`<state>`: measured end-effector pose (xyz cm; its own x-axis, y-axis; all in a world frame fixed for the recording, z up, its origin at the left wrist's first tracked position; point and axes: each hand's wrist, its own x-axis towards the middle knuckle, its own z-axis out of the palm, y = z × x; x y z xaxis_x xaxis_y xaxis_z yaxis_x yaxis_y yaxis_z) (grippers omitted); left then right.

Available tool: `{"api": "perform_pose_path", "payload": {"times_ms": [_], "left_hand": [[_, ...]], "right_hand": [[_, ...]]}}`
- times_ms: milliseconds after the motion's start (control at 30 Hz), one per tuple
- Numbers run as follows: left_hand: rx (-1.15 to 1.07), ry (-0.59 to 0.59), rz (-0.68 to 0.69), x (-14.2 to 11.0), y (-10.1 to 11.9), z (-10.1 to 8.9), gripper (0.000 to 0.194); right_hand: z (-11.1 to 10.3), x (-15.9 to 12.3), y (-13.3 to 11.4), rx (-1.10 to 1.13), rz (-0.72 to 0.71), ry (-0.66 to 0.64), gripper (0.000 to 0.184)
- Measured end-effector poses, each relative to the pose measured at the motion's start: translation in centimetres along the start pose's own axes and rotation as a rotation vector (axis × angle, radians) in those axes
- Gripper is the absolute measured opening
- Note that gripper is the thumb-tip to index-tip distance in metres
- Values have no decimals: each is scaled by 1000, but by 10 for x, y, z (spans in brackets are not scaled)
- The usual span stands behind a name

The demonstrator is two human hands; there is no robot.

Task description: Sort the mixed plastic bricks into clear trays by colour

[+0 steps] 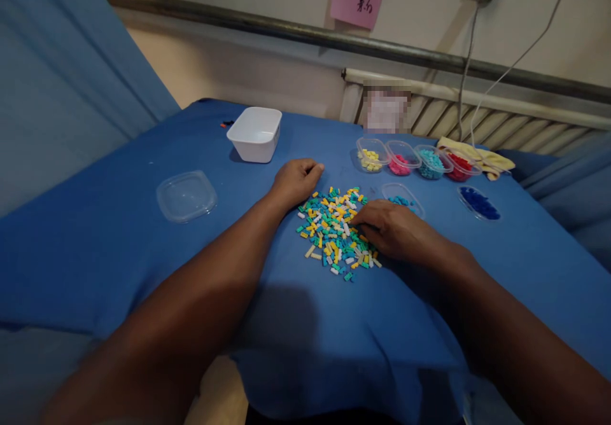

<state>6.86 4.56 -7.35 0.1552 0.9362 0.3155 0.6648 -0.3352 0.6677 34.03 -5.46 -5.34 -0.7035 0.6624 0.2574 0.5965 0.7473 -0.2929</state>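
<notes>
A loose heap of small toy building bricks (337,237) in yellow, white, green, teal and cream lies on the blue cloth. My right hand (394,224) reaches into its right side, thumb and fingers pinched together at the bricks; whether a brick is between the fingertips cannot be made out. At the heap's upper left edge my left hand (296,182) rests on the cloth with its fingers curled in and the thumb along them. The inside of that hand is hidden. Partly behind my right hand is a shallow clear lid (417,207) with blue bricks on it.
Clear tubs hold yellow bricks (370,159), pink bricks (400,164), turquoise bricks (431,164) and red bricks (461,168). Dark blue bricks (480,203) fill a tray at right. A white container (255,135) and clear lid (187,196) are left. A yellow cloth (496,160) lies near the radiator (429,110).
</notes>
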Motion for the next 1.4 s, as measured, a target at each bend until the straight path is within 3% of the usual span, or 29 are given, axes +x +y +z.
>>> {"api": "perform_pose_path", "payload": {"times_ms": [733,833,1000,1167,1267,1400], "left_hand": [[20,-4,11,1,1,0,46],[9,-4,16,0,1,0,46],[1,-6,10,0,1,-1,46],[17,-13,0,2,1,-3,45],[29,-21,-6,3,1,-4,45],[23,-28,-6,3,1,-5,45]], "right_hand": [[2,11,-7,-42,83,-43,22],[3,9,-5,73,161,53,28],[-3,2,11,487,445,267,20],[-14,-5,29,811,665,319,31],[-19,-14,41,825,731,412,39],[-23,-29,62,596,770,547,41]]}}
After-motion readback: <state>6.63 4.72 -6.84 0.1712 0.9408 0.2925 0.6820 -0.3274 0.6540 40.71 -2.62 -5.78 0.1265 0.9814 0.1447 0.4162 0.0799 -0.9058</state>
